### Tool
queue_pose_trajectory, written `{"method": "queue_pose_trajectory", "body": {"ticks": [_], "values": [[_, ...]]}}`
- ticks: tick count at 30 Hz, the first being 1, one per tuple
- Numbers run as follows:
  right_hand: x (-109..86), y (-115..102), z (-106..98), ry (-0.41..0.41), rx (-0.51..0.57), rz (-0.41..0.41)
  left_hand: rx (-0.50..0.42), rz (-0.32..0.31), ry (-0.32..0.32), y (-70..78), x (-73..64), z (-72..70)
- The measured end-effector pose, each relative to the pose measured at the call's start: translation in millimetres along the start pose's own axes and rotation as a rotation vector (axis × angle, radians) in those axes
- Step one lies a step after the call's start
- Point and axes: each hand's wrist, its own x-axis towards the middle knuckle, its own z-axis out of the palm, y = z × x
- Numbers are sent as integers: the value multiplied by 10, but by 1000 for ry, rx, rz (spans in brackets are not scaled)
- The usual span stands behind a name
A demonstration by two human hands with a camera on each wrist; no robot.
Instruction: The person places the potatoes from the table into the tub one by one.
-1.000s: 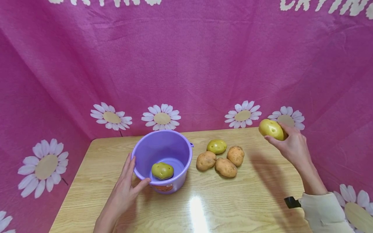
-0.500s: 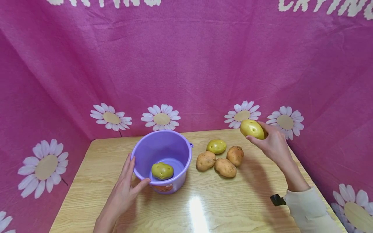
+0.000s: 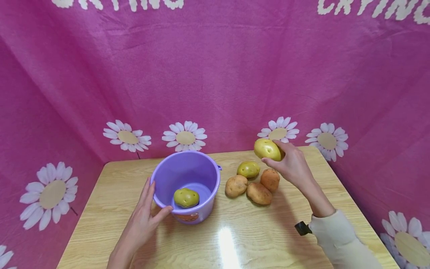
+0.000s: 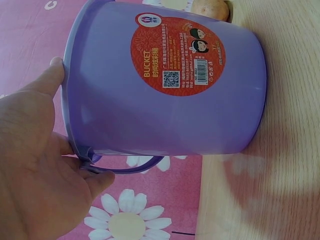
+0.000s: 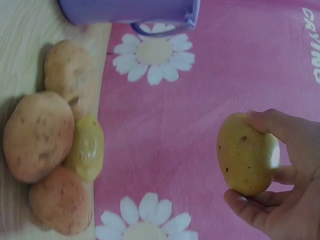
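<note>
My left hand (image 3: 136, 224) holds the near left rim of a purple bucket (image 3: 209, 209), thumb on the lip and fingers along the side. The left wrist view shows these fingers by the handle's (image 4: 140, 167) pivot. A shiny yellow-green potato (image 3: 186, 197) lies inside on the bottom. My right hand (image 3: 293, 164) grips another shiny yellow potato (image 3: 266, 149) between thumb and fingers, raised above the table's back part. Just left of and below it, a third yellow-green potato (image 3: 248, 169) rests on the table, grouped with brown potatoes (image 3: 236, 186).
The wooden table (image 3: 208, 246) ends at a pink cloth (image 3: 218, 93) with daisy prints, hung behind and at both sides. A red label (image 4: 175, 57) is stuck on the bucket's outer wall. A black strap end (image 3: 303, 228) sticks out from the right sleeve.
My right hand has moved left with the yellow potato, from the table's right side to just behind the potato group. The left hand and bucket stay in place.
</note>
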Motion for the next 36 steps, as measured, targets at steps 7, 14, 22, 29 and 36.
{"method": "queue_pose_trajectory", "body": {"ticks": [7, 14, 22, 29, 36], "values": [[52, -219, 167, -37, 18, -36, 9, -7, -7, 8, 15, -11], [103, -483, 345, -81, 45, -52, 10, -6, -6, 11, 22, -17], [158, -740, 540, -105, 68, -78, -1, 7, 6, -2, 19, -25], [202, -952, 700, -125, 90, -122, 13, -6, -7, -1, 31, -29], [219, -1148, 830, -158, 87, -136, 20, 0, -3, 1, 6, -25]]}}
